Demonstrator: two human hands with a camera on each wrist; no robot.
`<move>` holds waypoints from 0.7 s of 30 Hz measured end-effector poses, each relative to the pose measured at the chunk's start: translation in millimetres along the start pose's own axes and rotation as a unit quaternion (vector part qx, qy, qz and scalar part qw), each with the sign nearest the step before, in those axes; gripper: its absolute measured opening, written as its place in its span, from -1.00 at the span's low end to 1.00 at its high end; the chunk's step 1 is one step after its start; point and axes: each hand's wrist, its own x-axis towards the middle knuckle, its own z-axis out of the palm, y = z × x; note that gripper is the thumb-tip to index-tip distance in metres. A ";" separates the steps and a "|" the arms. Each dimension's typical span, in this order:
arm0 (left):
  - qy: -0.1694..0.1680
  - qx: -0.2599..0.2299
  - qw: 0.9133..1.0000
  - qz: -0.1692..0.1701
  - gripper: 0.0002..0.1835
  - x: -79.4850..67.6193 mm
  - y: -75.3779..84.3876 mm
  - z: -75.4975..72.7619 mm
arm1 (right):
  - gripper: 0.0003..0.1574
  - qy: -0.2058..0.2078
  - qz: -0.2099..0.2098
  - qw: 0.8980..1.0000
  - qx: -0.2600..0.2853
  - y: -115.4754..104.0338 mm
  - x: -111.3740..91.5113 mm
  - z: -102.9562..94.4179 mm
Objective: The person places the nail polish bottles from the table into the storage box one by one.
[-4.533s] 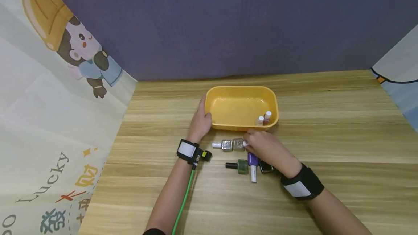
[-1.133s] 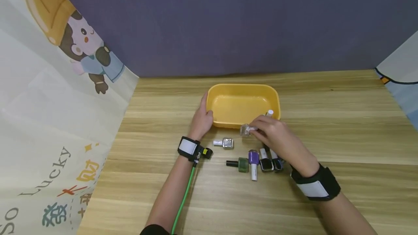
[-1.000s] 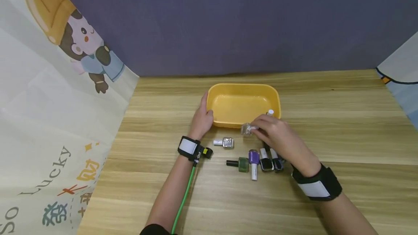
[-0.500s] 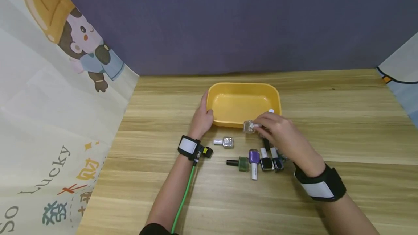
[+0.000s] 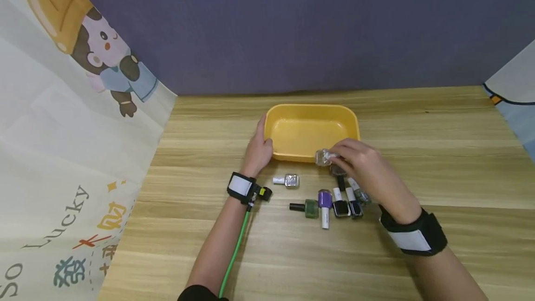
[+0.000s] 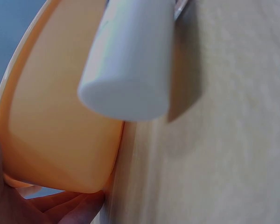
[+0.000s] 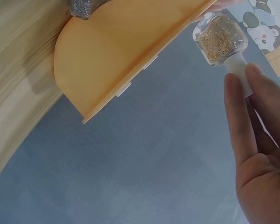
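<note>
A wooden desk (image 5: 426,166) carries a yellow tub (image 5: 307,134). The left hand (image 5: 257,153) grips the tub's left end. The right hand (image 5: 369,171) pinches a glitter bottle (image 5: 322,157) by its white cap (image 7: 239,71), raised beside the tub's near rim. Nearer the person lie a silver bottle (image 5: 292,180), green bottle (image 5: 311,209), purple bottle (image 5: 324,199) and several dark bottles (image 5: 341,209).

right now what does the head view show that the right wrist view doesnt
Only the head view shows the purple bottle and green bottle lying on the table, and the green cable along the left arm.

Only the right wrist view shows two white caps peeking above the rim of the yellow tray, and the gold-brown colour of the glitter in the held bottle.

Both show the right hand pinching that bottle's white cap, the tray, wood grain and the cartoon print.
</note>
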 end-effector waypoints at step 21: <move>-0.004 -0.005 1.000 -0.007 -0.24 -1.0 1.1 -0.9 | -0.80 0.028 0.016 0.999 -0.009 13.3 1.2 -0.6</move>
